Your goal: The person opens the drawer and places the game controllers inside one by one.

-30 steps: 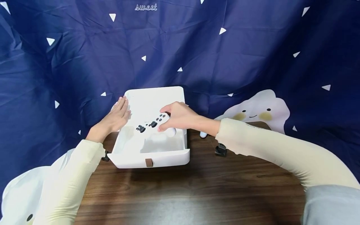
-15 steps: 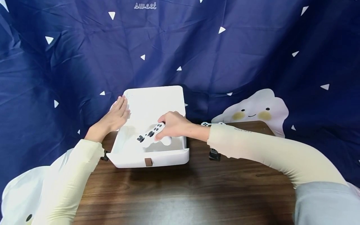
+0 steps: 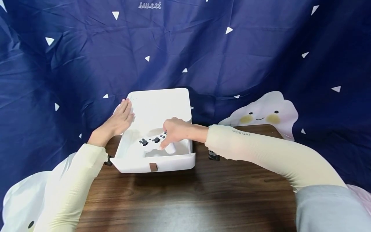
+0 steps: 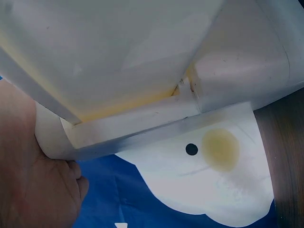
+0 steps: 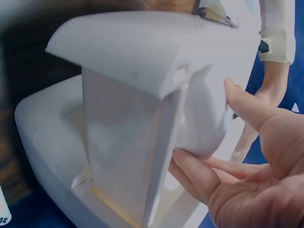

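My right hand grips the right part of a white game controller with black sticks and buttons. It holds the controller inside the pulled-out drawer of a white storage box. Whether the controller touches the drawer floor, I cannot tell. In the right wrist view, thumb and fingers pinch the controller's white grip beside the drawer wall. My left hand rests with straight fingers against the left side of the box. A brown pull tab marks the drawer front.
The box stands on a dark wooden table. Behind it hangs a blue curtain with white triangles and cloud figures. At the lower left corner of the right wrist view shows part of another white object with dark buttons.
My right hand has lowered the controller from above the drawer into it, moving toward the front. The right forearm has shifted left. My left hand has stayed in place.
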A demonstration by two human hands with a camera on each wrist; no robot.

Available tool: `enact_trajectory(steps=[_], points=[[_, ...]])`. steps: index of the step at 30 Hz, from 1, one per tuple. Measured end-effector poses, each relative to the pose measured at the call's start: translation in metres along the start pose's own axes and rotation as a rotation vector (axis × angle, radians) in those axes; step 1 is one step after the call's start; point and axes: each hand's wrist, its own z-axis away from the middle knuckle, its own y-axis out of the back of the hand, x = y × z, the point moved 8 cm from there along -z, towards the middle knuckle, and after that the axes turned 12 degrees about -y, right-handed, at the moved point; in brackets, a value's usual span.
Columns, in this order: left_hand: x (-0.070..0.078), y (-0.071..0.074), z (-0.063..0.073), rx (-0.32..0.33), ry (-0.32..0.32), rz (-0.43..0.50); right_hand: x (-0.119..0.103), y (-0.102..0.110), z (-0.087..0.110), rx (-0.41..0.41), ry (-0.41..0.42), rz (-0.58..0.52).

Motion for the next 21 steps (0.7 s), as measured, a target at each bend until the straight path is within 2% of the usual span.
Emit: enact_trajectory(steps=[9,18,21], points=[[-0.0026,0.0009,-0.0022,0.013,-0.005,0.015,-0.0039,-0.0024,-0.0043,-0.063,0.043,0.072],[-0.0022,0.0006,-0.0025,0.006,0.002,0.021,-0.0051,0.0012,-0.0047,-0.069,0.067,0.074],[-0.0017,0.0017,-0.0027,0.005,-0.001,0.017,-0.0036,0.0056,-0.0020,-0.030,0.082,0.061]])
